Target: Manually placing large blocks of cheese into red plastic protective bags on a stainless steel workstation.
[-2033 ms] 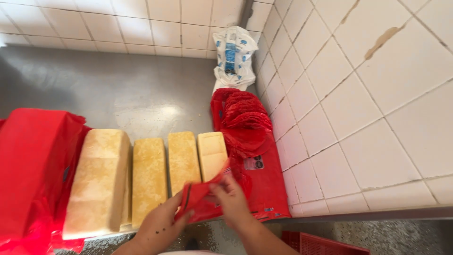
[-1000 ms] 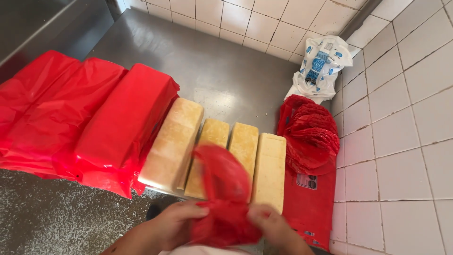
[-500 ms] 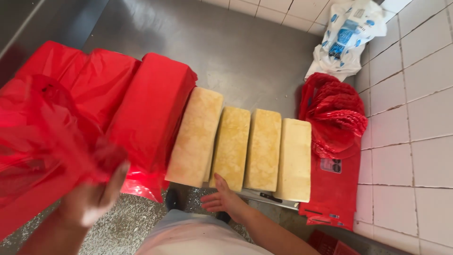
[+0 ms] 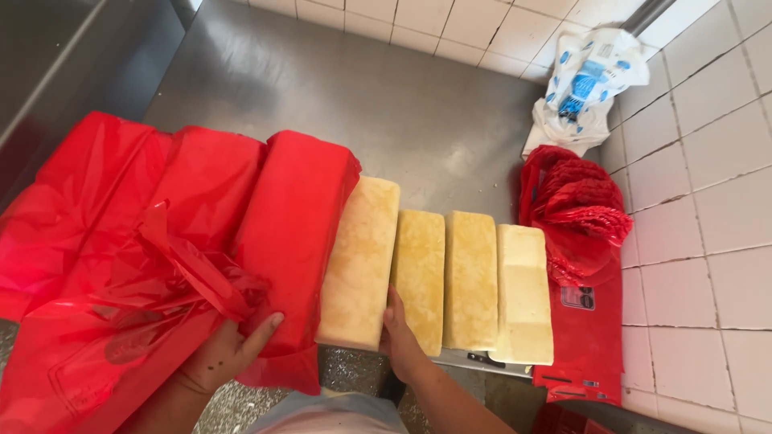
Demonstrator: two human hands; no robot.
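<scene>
Several pale loaves of bread lie side by side on a steel counter (image 4: 338, 88). My right hand (image 4: 402, 337) touches the near end of the leftmost bare loaf (image 4: 360, 257), fingers at the gap beside the second loaf (image 4: 419, 273). My left hand (image 4: 221, 354) holds a loose red plastic bag (image 4: 121, 321), which billows open at the lower left. Just beyond that bag lie loaves wrapped in red plastic (image 4: 289, 217).
A stack of flat red bags (image 4: 583, 321) lies at the right against the white tiled wall (image 4: 708, 201), bunched at its far end. A white and blue plastic bag (image 4: 583, 84) sits in the far corner. The counter's front edge (image 4: 482, 362) is near my body.
My left hand carried the red bag from the middle to the left and it spread open. My right hand let go of the bag and moved up to the end of the leftmost bare loaf.
</scene>
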